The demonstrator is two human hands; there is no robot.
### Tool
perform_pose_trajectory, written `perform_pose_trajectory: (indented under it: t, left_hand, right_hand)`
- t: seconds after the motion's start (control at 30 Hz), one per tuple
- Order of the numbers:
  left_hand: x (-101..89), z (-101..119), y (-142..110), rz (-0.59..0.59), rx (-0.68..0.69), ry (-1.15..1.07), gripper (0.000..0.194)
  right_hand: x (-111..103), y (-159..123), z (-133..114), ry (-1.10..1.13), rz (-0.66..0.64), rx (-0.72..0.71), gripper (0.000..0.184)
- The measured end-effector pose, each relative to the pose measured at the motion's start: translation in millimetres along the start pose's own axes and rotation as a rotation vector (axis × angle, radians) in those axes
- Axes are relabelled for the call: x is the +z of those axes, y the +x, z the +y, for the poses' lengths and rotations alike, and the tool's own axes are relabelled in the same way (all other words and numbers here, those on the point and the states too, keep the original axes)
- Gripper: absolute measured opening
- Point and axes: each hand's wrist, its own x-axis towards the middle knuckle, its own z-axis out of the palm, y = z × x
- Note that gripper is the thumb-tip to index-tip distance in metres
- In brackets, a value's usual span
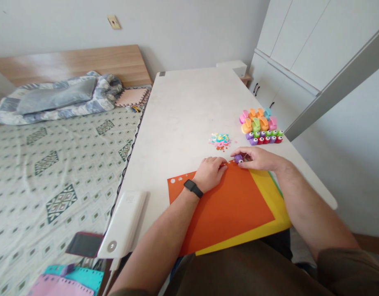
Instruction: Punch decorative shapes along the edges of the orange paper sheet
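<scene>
My right hand [259, 158] closes its thumb and fingers round a small purple craft punch [238, 159], which sits at the far edge of an orange paper sheet [229, 209]. Beside it, my left hand [210, 172] has curled fingers that pinch the same edge. A row of punched holes runs along this edge near the sheet's left corner. Beneath the orange sheet lies a yellow sheet [280, 211], with a thin green edge [275, 185] showing below that. Just beyond my hands is a pile of small coloured paper cutouts [220, 140].
Several colourful craft punches [260, 125] stand in rows at the table's right side. A long white device [124, 222] with a cable lies at the near left edge. Punched pink and blue sheets [66, 283] rest lower left, by the bed [68, 164].
</scene>
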Motion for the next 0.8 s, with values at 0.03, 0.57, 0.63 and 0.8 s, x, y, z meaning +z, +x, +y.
perform_pose_trajectory:
  t: [0.03,0.57,0.63,0.8]
  left_hand:
    - [0.2,0,0,0.002,0.001,-0.001,0.017]
    - [1.6,-1,-1,0.047,0.011,-0.044,0.016]
    - [2.0,-1,-1,0.053,0.014,-0.046,0.016]
    - [2.9,-2,-1,0.063,0.014,-0.049,0.014]
  right_hand:
    - [0,0,0,0.013,-0.003,-0.004,0.046]
    - [0,1,-4,0.129,0.033,0.057,0.043]
    - [2,2,-1,0.153,0.038,0.067,0.041]
    - [6,7,7,0.174,0.072,0.097,0.039]
